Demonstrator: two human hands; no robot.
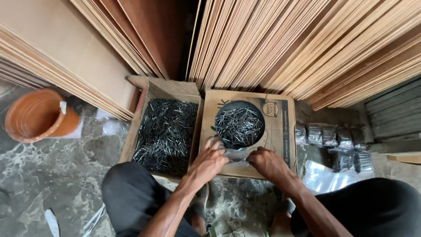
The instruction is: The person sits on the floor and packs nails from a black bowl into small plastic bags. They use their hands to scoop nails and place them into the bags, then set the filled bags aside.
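Centre frame, on closed carton (280, 131): left hand (209, 160) & right hand (268, 163) both pinch small clear bag (237, 154) of nails below dark bowl (239, 125). Prob. heavy, limp, slippery w/ sharp points; support from underneath.

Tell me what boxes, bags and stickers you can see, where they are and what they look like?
Open cardboard box: left, brown, full of dark nails.
Closed cardboard box: middle, brown with a black stripe and a round label, under a dark bowl of nails.
Small clear bag: between the left hand and right hand.
Filled nail bags: right, clear, in rows.
Empty clear bags: right, on the floor.
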